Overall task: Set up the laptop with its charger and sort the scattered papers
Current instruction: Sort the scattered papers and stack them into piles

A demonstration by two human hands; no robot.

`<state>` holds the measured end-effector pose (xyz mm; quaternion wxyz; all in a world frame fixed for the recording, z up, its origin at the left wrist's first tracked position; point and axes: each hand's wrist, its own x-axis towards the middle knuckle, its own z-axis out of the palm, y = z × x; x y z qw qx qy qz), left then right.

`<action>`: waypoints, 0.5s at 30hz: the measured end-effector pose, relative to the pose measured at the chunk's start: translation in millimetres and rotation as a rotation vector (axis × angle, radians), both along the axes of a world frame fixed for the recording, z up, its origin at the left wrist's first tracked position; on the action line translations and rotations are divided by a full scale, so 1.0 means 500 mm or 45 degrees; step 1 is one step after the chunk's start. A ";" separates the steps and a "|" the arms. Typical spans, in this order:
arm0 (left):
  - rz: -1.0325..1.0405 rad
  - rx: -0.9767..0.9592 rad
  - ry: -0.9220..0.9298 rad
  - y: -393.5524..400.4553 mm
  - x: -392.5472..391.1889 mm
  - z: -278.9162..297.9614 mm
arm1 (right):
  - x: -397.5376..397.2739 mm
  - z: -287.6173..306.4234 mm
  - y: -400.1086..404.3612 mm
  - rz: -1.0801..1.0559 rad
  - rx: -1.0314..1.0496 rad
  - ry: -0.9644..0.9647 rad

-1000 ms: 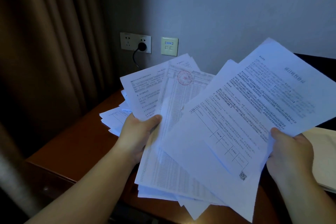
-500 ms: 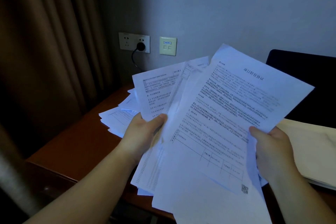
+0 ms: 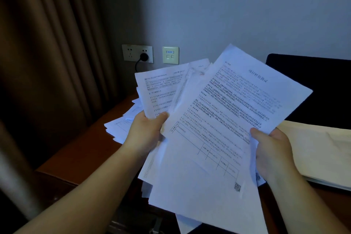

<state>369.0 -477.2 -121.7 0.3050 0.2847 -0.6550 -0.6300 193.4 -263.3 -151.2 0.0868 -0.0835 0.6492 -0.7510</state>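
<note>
White papers point(image 3: 218, 119) fanned between left hand point(image 3: 146, 133) and right hand point(image 3: 271, 150).

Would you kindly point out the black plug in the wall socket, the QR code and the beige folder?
black plug point(image 3: 144, 56), head view, round body in the socket.
QR code point(image 3: 237, 186), head view, its centre.
beige folder point(image 3: 321, 150), head view, top cover.

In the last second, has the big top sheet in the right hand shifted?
Yes. The top sheet in the right hand has swung left, toward the wall sockets, uncovering the dark screen and covering more of the left hand's papers.
</note>
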 end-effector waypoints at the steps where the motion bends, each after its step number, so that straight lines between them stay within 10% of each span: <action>1: 0.031 0.001 0.003 0.001 -0.002 0.002 | 0.005 0.003 -0.001 -0.029 -0.011 0.003; 15: -0.155 0.492 0.116 0.001 0.012 0.054 | 0.048 0.048 -0.012 -0.150 -0.053 0.269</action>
